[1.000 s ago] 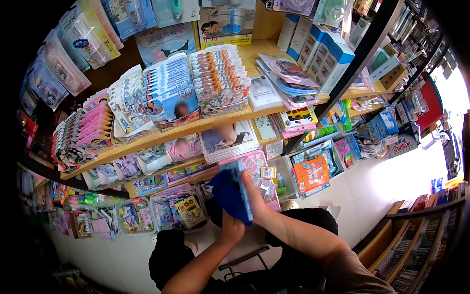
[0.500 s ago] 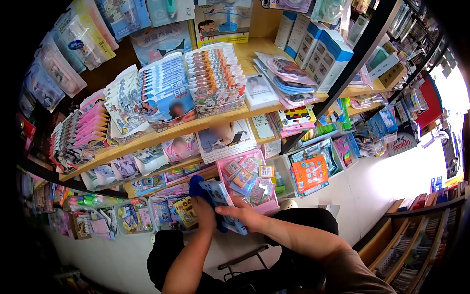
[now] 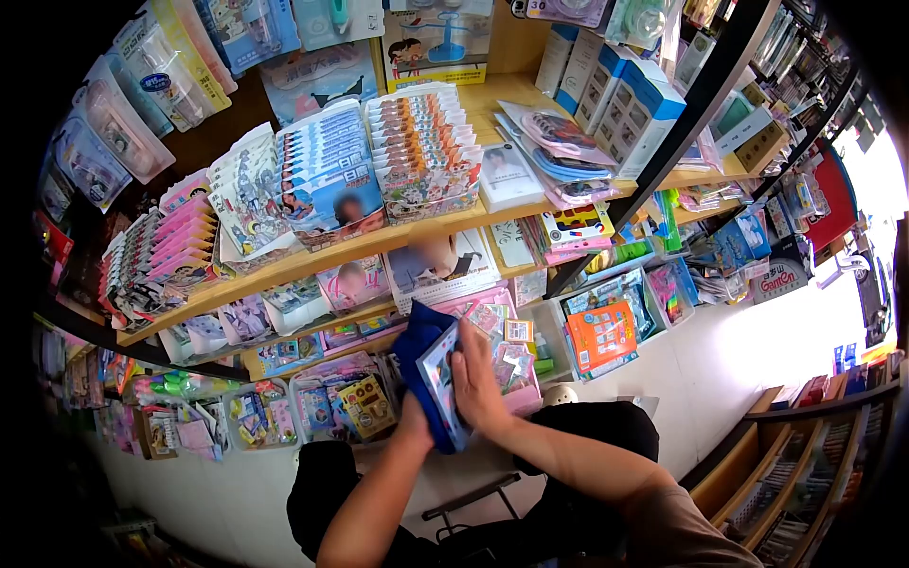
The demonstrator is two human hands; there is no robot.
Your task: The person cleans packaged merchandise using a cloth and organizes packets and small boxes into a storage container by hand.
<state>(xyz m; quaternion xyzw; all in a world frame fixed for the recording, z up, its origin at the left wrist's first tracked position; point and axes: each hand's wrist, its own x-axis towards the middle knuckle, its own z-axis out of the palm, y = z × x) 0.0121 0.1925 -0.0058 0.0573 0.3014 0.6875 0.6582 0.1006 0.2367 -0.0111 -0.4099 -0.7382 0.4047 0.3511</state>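
Observation:
A dark blue cloth [image 3: 423, 333] is bunched against a flat, light-coloured printed packet [image 3: 439, 371], in front of the pink basket. My left hand [image 3: 414, 424] is closed on the cloth from below, on the packet's left side; its fingertips are hidden behind the cloth. On the other side, my right hand [image 3: 478, 386] grips the packet, its fingers lying along the face turned to the right. The packet stands steeply tilted between both hands, and its print is too blurred to read.
Below the shelf [image 3: 398, 237] stands a pink basket [image 3: 524, 401] of small packets, with clear bins [image 3: 301, 417] of goods to its left. An orange booklet [image 3: 603, 338] lies in a bin at right. A dark stool frame [image 3: 471, 497] shows between my knees.
The packet has turned more upright, and the cloth has spread higher behind it. My right hand has moved up, its fingers now stretched along the packet. My left hand has shifted slightly right and lower.

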